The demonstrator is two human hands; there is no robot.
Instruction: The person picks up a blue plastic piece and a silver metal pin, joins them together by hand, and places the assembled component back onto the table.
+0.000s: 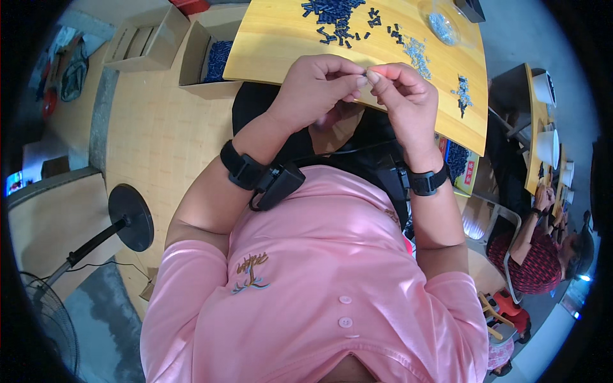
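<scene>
the person brings both hands together above the near edge of the wooden counter (281, 45). the left hand (316, 86) and the right hand (399, 92) meet at the fingertips, pinched on something very small that i cannot make out. a heap of dark blue small parts (332, 16) lies further back on the counter, and small silver parts (418, 54) lie to the right of it. a cardboard box (198, 60) with more blue parts stands on the floor at the left
</scene>
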